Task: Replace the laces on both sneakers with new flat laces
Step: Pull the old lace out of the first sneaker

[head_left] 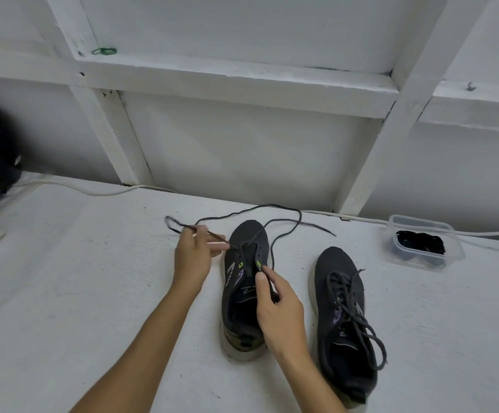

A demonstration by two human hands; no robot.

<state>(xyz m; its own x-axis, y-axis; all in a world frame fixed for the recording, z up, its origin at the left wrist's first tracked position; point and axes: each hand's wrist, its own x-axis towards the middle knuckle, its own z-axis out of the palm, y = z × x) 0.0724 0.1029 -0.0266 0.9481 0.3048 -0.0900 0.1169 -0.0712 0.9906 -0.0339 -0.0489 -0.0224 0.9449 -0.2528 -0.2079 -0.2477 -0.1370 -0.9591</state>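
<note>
On white tabletop (93,293): dark grey mesh sneaker (246,281), nearly unlaced. Left hand (193,257) pinched round dark old lace (272,208), pulling it out; right hand (278,305) gripped tongue edge. Second laced sneaker (343,320) beside. Clear plastic tub (426,242) held black new laces. Risk: aglet snagging eyelet, shoe dragged.

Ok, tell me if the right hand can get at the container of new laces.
Probably yes: the clear container sits uncovered beyond the laced sneaker, but the right hand must first release the lace it pinches.
</note>
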